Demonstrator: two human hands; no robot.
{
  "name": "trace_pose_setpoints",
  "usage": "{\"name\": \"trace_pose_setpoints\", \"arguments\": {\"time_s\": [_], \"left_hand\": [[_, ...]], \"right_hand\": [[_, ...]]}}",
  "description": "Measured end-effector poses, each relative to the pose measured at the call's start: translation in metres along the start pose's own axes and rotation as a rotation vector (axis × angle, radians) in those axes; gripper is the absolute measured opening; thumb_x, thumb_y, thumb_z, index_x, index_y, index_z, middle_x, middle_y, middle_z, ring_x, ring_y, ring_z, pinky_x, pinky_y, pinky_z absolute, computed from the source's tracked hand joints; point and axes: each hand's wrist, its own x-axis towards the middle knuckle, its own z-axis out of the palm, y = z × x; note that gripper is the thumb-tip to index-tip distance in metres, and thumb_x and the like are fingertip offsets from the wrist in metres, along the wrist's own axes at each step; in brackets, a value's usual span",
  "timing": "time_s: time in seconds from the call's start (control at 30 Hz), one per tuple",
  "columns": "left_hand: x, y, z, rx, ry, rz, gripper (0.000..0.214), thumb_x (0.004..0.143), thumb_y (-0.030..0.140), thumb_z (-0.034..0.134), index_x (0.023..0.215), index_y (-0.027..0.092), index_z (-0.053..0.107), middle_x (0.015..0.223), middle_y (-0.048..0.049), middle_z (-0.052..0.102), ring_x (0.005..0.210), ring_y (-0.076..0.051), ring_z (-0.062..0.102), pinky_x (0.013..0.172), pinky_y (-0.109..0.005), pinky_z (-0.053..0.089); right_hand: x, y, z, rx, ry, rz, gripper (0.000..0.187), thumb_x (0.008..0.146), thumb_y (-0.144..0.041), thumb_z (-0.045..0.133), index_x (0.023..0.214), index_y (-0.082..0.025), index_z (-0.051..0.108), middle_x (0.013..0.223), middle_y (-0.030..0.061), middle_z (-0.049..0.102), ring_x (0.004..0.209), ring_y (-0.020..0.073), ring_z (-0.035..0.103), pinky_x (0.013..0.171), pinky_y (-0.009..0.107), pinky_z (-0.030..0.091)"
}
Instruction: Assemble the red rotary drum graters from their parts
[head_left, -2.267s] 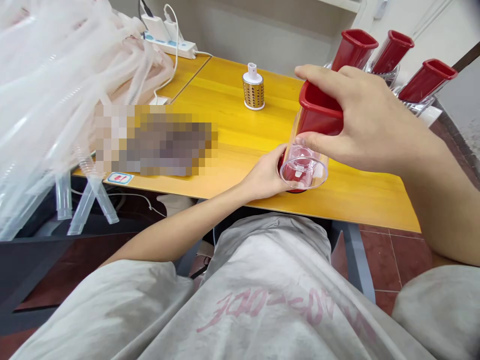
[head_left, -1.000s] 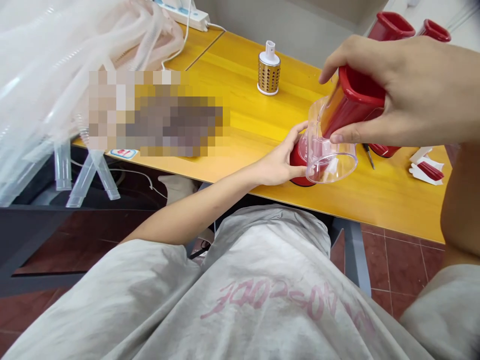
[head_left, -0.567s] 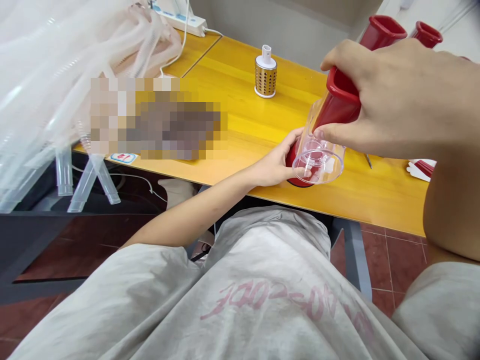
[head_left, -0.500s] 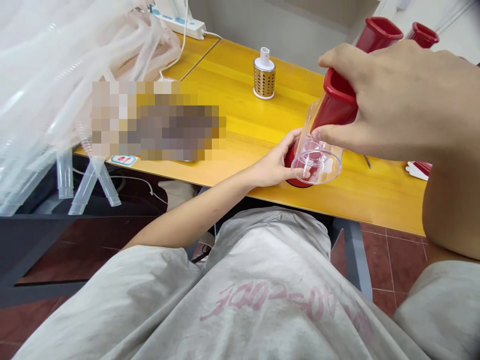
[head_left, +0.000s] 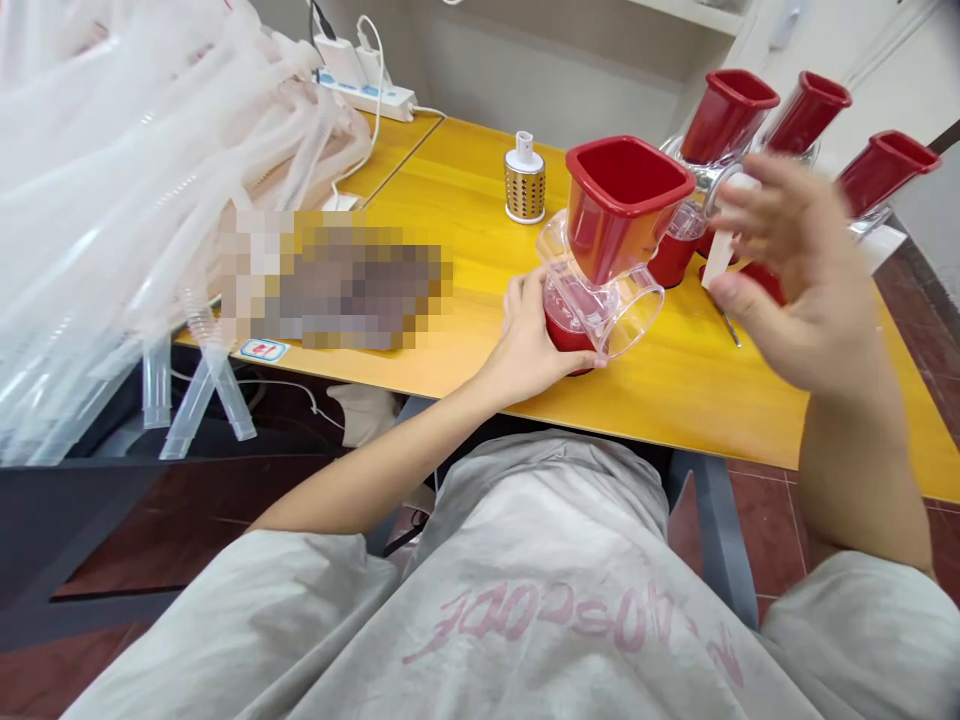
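A rotary grater body stands upright near the front edge of the table: a clear plastic barrel with a red square hopper on top and a red base below. My left hand is wrapped round the base from the left, its thumb along the front under the barrel. Apart from this grater, to the right, my right hand is raised with fingers and thumb spread, slightly smeared by motion. Just beyond it shows a white strip, perhaps a crank handle.
A drum grater blade with a white shaft stands towards the back. Several red-hoppered graters, one with its hopper at the back, stand right. Clear plastic tubes are heaped left, beside a power strip and a blurred-out object.
My right hand has let go of the red hopper and moved right, its fingers opening. The hopper now sits upright on the clear barrel, which has tilted up onto the base.
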Motion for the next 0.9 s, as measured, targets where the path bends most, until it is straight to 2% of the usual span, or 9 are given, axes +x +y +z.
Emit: {"name": "trace_pose_setpoints", "arguments": {"time_s": [0.13,0.23,0.33,0.47,0.57,0.67,0.73,0.8,0.9], "left_hand": [[0.01,0.005,-0.043,0.028,-0.332,0.11,0.111,0.086,0.056,0.105,0.178,0.022,0.053,0.173,-0.0229,0.059,0.167,-0.05,0.055,0.145,-0.072,0.044],[0.019,0.009,-0.07,-0.009,-0.563,0.056,0.108,0.089,0.056,0.101,0.181,0.026,0.053,0.172,-0.0201,0.066,0.136,-0.04,0.077,0.119,-0.057,0.067],[0.019,0.014,-0.069,-0.094,-0.522,-0.045,0.1,0.093,0.054,0.098,0.177,0.025,0.054,0.162,-0.0187,0.072,0.095,-0.025,0.078,0.088,-0.043,0.069],[0.007,0.016,-0.04,-0.16,-0.35,-0.057,0.095,0.096,0.043,0.095,0.176,0.025,0.046,0.171,-0.0214,0.063,0.082,-0.015,0.07,0.076,-0.036,0.066],[0.004,0.01,-0.026,-0.188,-0.257,-0.037,0.094,0.096,0.036,0.093,0.175,0.031,0.043,0.18,-0.0213,0.052,0.089,-0.015,0.072,0.08,-0.035,0.068],[0.005,0.002,-0.026,-0.26,-0.168,-0.042,0.088,0.096,0.035,0.093,0.171,0.033,0.048,0.17,-0.0178,0.058,0.108,-0.02,0.076,0.096,-0.04,0.071],[0.006,0.0,-0.029,-0.43,-0.198,-0.064,0.085,0.098,0.045,0.092,0.171,0.035,0.051,0.161,-0.0154,0.067,0.127,-0.027,0.078,0.11,-0.044,0.07],[0.007,0.0,-0.032,-0.652,-0.307,-0.098,0.088,0.099,0.063,0.093,0.174,0.039,0.053,0.158,-0.0144,0.074,0.143,-0.033,0.077,0.121,-0.05,0.067],[0.008,0.008,-0.032,-0.806,-0.45,-0.069,0.111,0.081,0.071,0.111,0.175,0.045,0.058,0.171,-0.0136,0.073,0.157,-0.04,0.074,0.127,-0.054,0.066]], "right_hand": [[-0.032,0.039,0.041,0.196,-0.147,0.04,0.105,0.101,-0.078,0.095,0.189,-0.045,0.047,0.185,0.0109,0.064,0.164,0.045,0.071,0.134,0.078,0.063],[-0.048,0.034,0.076,0.326,-0.181,0.121,0.131,0.09,-0.086,0.102,0.195,-0.05,0.032,0.196,0.0116,0.049,0.171,0.0472,0.064,0.133,0.075,0.065],[-0.05,0.026,0.101,0.402,-0.132,0.185,0.143,0.087,-0.087,0.103,0.197,-0.053,0.019,0.199,0.0116,0.042,0.175,0.0484,0.06,0.133,0.075,0.065],[-0.043,0.038,0.107,0.414,-0.004,0.258,0.132,0.084,-0.091,0.102,0.189,-0.045,0.037,0.184,0.0146,0.06,0.159,0.0469,0.073,0.13,0.074,0.069],[-0.048,0.045,0.105,0.365,0.094,0.268,0.125,0.082,-0.086,0.107,0.183,-0.04,0.05,0.17,0.0164,0.073,0.145,0.0454,0.081,0.122,0.072,0.074],[-0.069,0.033,0.11,0.351,0.155,0.203,0.106,0.103,-0.071,0.097,0.191,-0.041,0.045,0.17,0.0148,0.076,0.132,0.0386,0.088,0.116,0.065,0.078],[-0.088,0.015,0.118,0.344,0.161,0.164,0.101,0.114,-0.057,0.087,0.199,-0.046,0.033,0.178,0.0131,0.072,0.136,0.0374,0.088,0.119,0.065,0.077],[-0.104,-0.004,0.125,0.317,0.116,0.156,0.11,0.118,-0.046,0.082,0.203,-0.05,0.013,0.191,0.0108,0.061,0.148,0.0396,0.084,0.127,0.07,0.072],[-0.116,-0.027,0.132,0.29,-0.035,0.123,0.132,0.113,-0.038,0.084,0.201,-0.051,-0.013,0.203,0.0083,0.041,0.165,0.044,0.073,0.136,0.077,0.064]]}}
